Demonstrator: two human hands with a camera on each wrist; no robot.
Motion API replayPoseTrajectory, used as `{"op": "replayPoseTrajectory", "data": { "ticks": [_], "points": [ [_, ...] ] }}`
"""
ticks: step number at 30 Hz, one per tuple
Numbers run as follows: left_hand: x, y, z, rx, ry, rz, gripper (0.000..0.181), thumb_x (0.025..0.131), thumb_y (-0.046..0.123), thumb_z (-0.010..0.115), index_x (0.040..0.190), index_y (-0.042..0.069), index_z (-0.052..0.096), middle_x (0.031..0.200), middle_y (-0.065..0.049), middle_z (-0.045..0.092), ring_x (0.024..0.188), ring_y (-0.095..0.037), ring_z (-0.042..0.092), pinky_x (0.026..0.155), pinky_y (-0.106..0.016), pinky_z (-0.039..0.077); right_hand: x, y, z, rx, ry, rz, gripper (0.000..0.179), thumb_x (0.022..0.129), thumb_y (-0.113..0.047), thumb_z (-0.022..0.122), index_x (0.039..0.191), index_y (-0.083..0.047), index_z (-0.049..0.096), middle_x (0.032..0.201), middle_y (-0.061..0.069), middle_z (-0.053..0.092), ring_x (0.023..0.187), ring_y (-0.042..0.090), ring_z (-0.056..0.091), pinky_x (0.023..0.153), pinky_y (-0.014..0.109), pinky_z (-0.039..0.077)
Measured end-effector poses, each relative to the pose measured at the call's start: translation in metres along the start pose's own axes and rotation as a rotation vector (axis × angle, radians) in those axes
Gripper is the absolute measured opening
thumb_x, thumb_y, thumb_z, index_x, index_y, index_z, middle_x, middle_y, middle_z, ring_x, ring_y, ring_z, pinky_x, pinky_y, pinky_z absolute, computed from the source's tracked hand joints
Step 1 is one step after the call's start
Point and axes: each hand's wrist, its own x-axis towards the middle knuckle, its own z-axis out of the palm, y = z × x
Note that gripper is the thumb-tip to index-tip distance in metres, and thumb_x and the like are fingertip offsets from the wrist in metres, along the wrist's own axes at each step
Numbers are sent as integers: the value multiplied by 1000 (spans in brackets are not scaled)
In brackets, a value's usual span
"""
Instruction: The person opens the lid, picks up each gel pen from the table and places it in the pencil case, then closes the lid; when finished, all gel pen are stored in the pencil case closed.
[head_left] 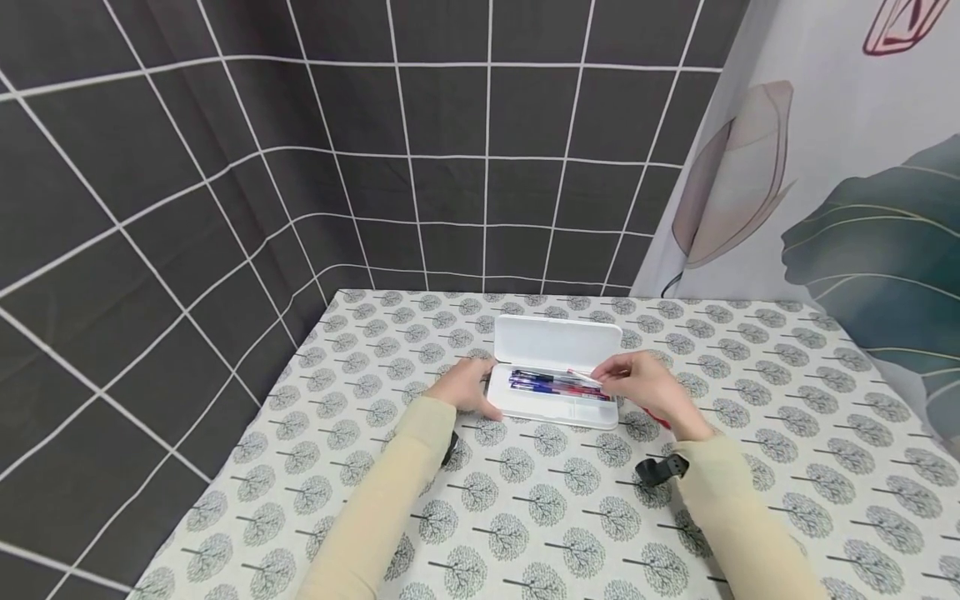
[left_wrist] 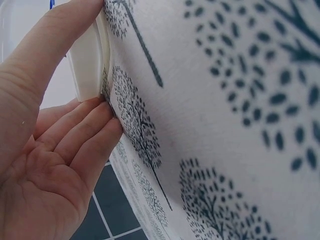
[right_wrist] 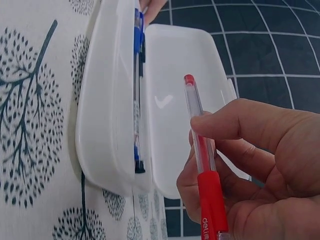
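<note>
A white pencil case (head_left: 534, 406) lies on the table with its lid (head_left: 557, 341) raised at the back. Around its left end, my left hand (head_left: 467, 387) holds it, thumb along the front and fingers behind. My right hand (head_left: 643, 385), over the case's right end, pinches a red pen (right_wrist: 212, 202) between thumb and fingers. This pen has a clear barrel, a red cap and a red tip end, and it slants up in the right wrist view. Several pens (head_left: 551, 384), blue, black and red, lie lengthwise in the case.
A cloth (head_left: 517, 457) printed with trees covers the table. Dark curtain (head_left: 450, 187) with a white grid hangs behind and to the left. On the right hangs a pale curtain (head_left: 840, 92) with leaf shapes. Black straps are at both wrists.
</note>
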Motion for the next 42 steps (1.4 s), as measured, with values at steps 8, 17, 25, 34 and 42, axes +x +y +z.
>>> {"op": "replayPoseTrajectory", "data": {
  "ticks": [8, 17, 25, 34, 42],
  "points": [
    [-1, 1, -1, 10, 3, -1, 100, 58, 25, 94, 143, 5, 47, 142, -11, 55, 129, -27, 53, 113, -41, 39, 10, -6, 10, -26, -21, -6, 23, 83, -6, 68, 105, -1, 71, 96, 11, 69, 82, 20, 61, 74, 32, 54],
    [1, 0, 1, -8, 4, -12, 101, 57, 24, 94, 144, 6, 46, 144, -10, 53, 131, -27, 51, 114, -41, 38, 20, -13, 24, -28, -35, -29, 22, 82, -5, 67, 104, -3, 72, 95, 10, 70, 83, 19, 61, 75, 29, 51],
    [2, -2, 2, -14, 6, 0, 99, 57, 23, 94, 143, 7, 48, 141, -10, 56, 128, -26, 53, 113, -40, 39, 28, -19, 33, -33, -35, -60, 20, 82, -3, 67, 102, -1, 73, 94, 13, 71, 81, 17, 62, 76, 28, 51],
    [0, -1, 1, -15, 3, 18, 94, 57, 23, 94, 140, 5, 51, 138, -10, 58, 125, -25, 56, 112, -39, 41, 36, -27, 45, -40, -47, -54, 24, 80, -2, 67, 102, -2, 73, 97, 12, 71, 81, 17, 61, 74, 27, 52],
    [2, -2, 2, -8, 3, 23, 101, 56, 24, 95, 143, 5, 47, 142, -12, 55, 129, -27, 53, 114, -39, 39, 43, -27, 52, -23, -70, -28, 22, 80, 0, 67, 101, -1, 72, 95, 12, 71, 80, 17, 60, 72, 27, 53]
  ]
}}
